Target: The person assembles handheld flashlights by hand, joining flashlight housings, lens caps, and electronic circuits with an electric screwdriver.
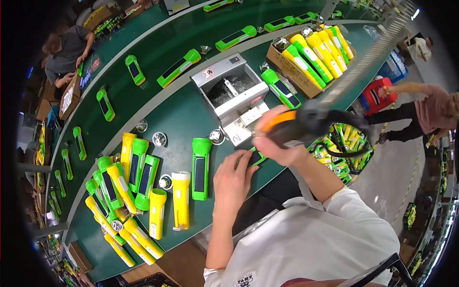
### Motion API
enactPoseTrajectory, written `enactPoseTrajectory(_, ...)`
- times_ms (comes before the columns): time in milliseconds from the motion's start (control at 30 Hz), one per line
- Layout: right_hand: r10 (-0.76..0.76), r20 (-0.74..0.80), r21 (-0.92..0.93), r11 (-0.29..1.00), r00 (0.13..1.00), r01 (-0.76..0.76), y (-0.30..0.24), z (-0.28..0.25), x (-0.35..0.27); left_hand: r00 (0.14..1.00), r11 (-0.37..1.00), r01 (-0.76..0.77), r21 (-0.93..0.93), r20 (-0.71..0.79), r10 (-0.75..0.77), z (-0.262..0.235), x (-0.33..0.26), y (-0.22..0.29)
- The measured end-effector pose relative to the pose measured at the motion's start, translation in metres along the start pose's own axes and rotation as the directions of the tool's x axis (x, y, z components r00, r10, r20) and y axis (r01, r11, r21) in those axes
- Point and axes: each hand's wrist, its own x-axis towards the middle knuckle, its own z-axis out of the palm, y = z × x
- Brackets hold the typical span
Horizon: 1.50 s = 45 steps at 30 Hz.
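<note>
Your right hand [271,143] is clamped around the orange-and-black powered screwdriver [299,125], held just above the edge of the green work table [177,119]. Your left hand [233,179] lies fingers-spread on a small green plastic flashlight body [256,157], pressing it to the table right below the tool. A green flashlight with a dark panel [201,167] rests just left of that hand, near the grey metal screw tray [229,88]
</note>
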Motion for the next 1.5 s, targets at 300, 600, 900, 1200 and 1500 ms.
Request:
enactPoseTrajectory(300,-0.142,-0.343,0.317,0.913,0.929,0.257,-0.014,-0.015,0.031,0.999,1.0,0.011,0.027,-0.035,-0.01,0.0,-0.003,0.0)
enactPoseTrajectory(600,-0.156,-0.323,0.22,0.947,0.933,0.235,0.001,-0.01,0.028,0.999,1.0,-0.001,0.024,-0.043,0.002,0.001,-0.002,-0.002)
enactPoseTrajectory(900,0.321,-0.277,0.029,0.945,0.906,-0.326,-0.009,0.007,0.08,0.997,0.998,-0.009,0.061,-0.074,0.013,0.008,-0.005,-0.003)
enactPoseTrajectory(1200,0.204,-0.257,0.212,0.966,0.945,-0.15,-0.031,0.0,0.041,0.991,0.994,-0.037,0.102,-0.123,0.049,0.014,0.0,-0.006)
enactPoseTrajectory(1500,0.234,-0.278,0.219,0.96,0.932,-0.175,-0.023,0.001,0.018,0.993,1.0,-0.021,0.022,-0.114,0.024,0.014,0.001,-0.005)
